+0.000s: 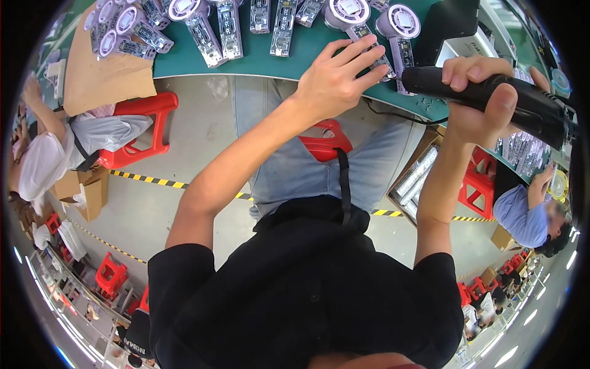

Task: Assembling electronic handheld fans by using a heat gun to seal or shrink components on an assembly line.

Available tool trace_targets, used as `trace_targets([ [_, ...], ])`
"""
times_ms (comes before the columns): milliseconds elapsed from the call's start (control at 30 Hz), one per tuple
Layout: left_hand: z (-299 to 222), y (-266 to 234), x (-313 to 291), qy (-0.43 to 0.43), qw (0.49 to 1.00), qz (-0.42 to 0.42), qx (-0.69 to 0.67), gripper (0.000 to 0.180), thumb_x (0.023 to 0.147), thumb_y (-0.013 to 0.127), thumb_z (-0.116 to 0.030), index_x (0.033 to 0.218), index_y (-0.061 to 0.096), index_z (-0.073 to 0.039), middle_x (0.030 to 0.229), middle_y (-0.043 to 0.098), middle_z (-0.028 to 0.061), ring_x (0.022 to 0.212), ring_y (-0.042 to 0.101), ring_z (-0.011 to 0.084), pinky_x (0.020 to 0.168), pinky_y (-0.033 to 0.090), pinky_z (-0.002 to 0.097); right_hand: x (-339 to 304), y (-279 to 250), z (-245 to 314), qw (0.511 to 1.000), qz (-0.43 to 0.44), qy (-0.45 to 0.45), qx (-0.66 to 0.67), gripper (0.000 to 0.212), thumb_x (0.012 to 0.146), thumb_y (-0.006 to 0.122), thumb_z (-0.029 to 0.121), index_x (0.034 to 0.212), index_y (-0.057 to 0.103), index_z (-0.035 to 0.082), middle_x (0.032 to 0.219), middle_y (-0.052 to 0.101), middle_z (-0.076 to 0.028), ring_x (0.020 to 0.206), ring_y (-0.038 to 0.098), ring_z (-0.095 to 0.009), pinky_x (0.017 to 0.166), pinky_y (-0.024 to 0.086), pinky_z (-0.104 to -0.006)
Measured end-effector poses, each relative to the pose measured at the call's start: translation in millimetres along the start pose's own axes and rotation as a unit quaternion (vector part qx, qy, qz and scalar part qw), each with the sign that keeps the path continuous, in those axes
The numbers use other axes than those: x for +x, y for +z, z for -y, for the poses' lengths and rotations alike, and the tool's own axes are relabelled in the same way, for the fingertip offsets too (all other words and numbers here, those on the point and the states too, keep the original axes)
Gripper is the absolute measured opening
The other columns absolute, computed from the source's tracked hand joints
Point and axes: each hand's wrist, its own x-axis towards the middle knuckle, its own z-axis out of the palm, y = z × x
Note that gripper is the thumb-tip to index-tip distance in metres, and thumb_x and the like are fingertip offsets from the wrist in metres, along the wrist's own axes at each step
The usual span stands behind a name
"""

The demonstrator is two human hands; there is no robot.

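Observation:
My left hand (335, 74) reaches forward to the near edge of the green workbench (184, 58), fingers spread and resting on a pale purple part with a round head and a circuit board (375, 46). My right hand (485, 98) is closed around a black electric screwdriver (491, 92), held level just right of that part. A second purple part (401, 27) lies just beyond the screwdriver's tip. Several more purple parts (203, 24) lie in a row along the bench top.
A brown cardboard sheet (101, 71) lies on the bench at left. A red stool (144, 126) stands on the floor, another red stool (326, 141) under me. A cardboard box of silver parts (415, 178) sits at right. Other people work at left (37, 160) and right (528, 212).

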Motion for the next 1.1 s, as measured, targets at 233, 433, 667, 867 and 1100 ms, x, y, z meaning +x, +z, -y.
trace_targets([
  [233, -1, -1, 0, -0.003, 1.0, 0.004, 0.005, 0.028, 0.07, 0.075, -0.01, 0.098, 0.07, -0.01, 0.116, 0.064, 0.007, 0.116, 0.058, 0.0273, 0.089, 0.048, 0.0401, -2, -2, -6, 0.999, 0.009, -0.002, 0.052, 0.056, 0.092, 0.063, 0.018, 0.13, 0.023, 0.009, 0.076, 0.058, -0.017, 0.052, 0.056, -0.021, 0.052, 0.053, -0.0385],
  [433, -2, -1, -1, -0.004, 1.0, 0.01, 0.016, 0.027, 0.07, 0.075, -0.01, 0.097, 0.07, -0.011, 0.116, 0.064, 0.0062, 0.116, 0.057, 0.0262, 0.089, 0.047, 0.0407, -5, 5, -5, 1.0, 0.023, -0.004, -0.002, 0.055, 0.093, 0.062, 0.022, 0.129, 0.022, 0.009, 0.075, 0.058, -0.017, 0.052, 0.056, -0.02, 0.053, 0.054, -0.0383],
  [667, -4, -5, 0, -0.012, 1.0, 0.02, 0.019, 0.027, 0.071, 0.07, -0.008, 0.098, 0.069, -0.012, 0.117, 0.062, 0.0052, 0.118, 0.055, 0.0255, 0.09, 0.046, 0.0431, -24, 5, 5, 0.983, 0.111, 0.116, -0.09, 0.06, 0.089, 0.051, 0.062, 0.082, 0.05, 0.003, 0.074, 0.051, -0.009, 0.056, 0.051, -0.021, 0.056, 0.044, -0.0374],
  [867, -5, -4, 0, -0.017, 0.999, 0.011, 0.026, 0.031, 0.067, 0.066, -0.006, 0.097, 0.068, -0.012, 0.116, 0.061, 0.0036, 0.119, 0.055, 0.0245, 0.091, 0.046, 0.0443, -26, 5, 3, 0.98, 0.138, 0.122, -0.072, 0.062, 0.086, 0.054, 0.065, 0.083, 0.049, 0.003, 0.07, 0.05, -0.008, 0.055, 0.051, -0.02, 0.056, 0.044, -0.0365],
  [1100, -9, -2, 1, -0.025, 0.999, 0.004, 0.031, 0.033, 0.064, 0.066, -0.005, 0.096, 0.068, -0.013, 0.116, 0.061, 0.0032, 0.118, 0.055, 0.0235, 0.092, 0.046, 0.0446, -29, 13, -2, 0.985, 0.113, 0.114, -0.064, 0.057, 0.088, 0.056, 0.058, 0.088, 0.05, 0.001, 0.073, 0.054, -0.011, 0.062, 0.054, -0.022, 0.066, 0.046, -0.0374],
])
